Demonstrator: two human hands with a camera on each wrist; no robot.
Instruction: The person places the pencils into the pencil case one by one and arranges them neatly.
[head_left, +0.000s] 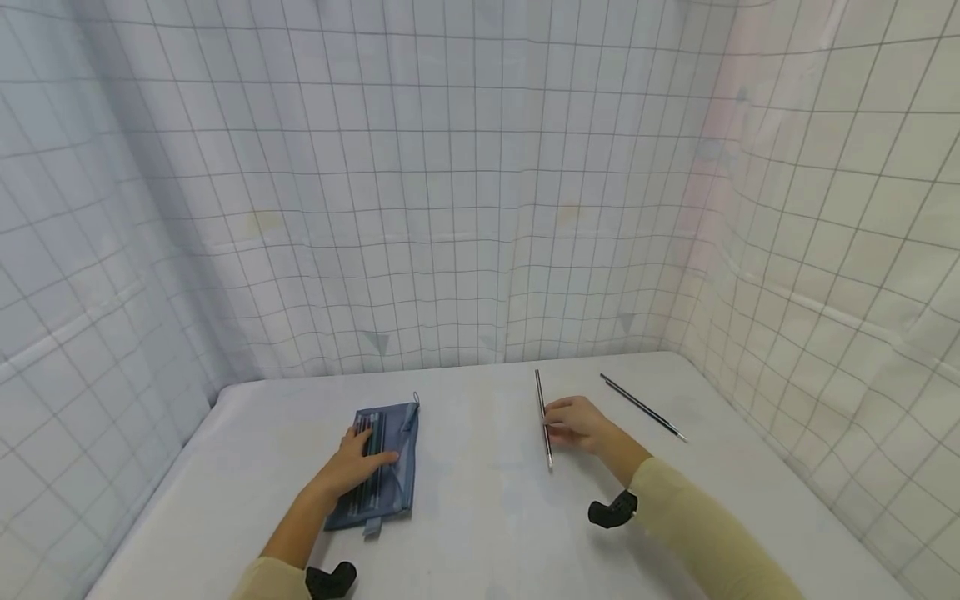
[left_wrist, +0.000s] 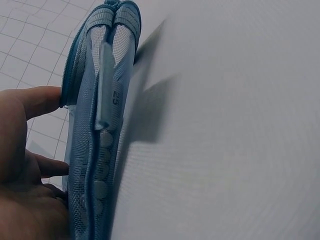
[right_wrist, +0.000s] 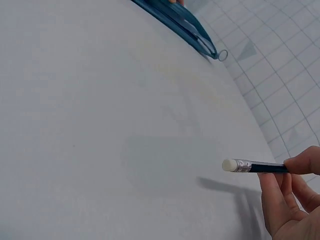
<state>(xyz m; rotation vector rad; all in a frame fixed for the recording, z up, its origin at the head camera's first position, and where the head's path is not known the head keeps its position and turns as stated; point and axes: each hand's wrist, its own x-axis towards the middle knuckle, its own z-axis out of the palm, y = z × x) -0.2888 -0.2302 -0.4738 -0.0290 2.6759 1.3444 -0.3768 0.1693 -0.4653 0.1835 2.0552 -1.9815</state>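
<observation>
A blue mesh zip pencil case [head_left: 405, 482] lies on the table at left, with several long pencil-like sticks showing through its mesh. My left hand [head_left: 358, 463] rests across it, fingers and thumb spread; the left wrist view has the thumb and a finger against the upper face of the case [left_wrist: 82, 145]. To the right, my right hand [head_left: 576, 423] pinches a dark pencil [head_left: 539, 390] between thumb and fingertips. Its white eraser and silver ferrule point toward the case in the right wrist view, and the pencil [right_wrist: 265, 167] shows above its shadow.
Two more dark pencils [head_left: 645, 407] lie close together on the white table [head_left: 472, 500], to the right of my right hand. White grid-patterned curtains [head_left: 450, 208] hang behind the table and along both sides. A small ring [right_wrist: 223, 55] hangs at the case's far corner.
</observation>
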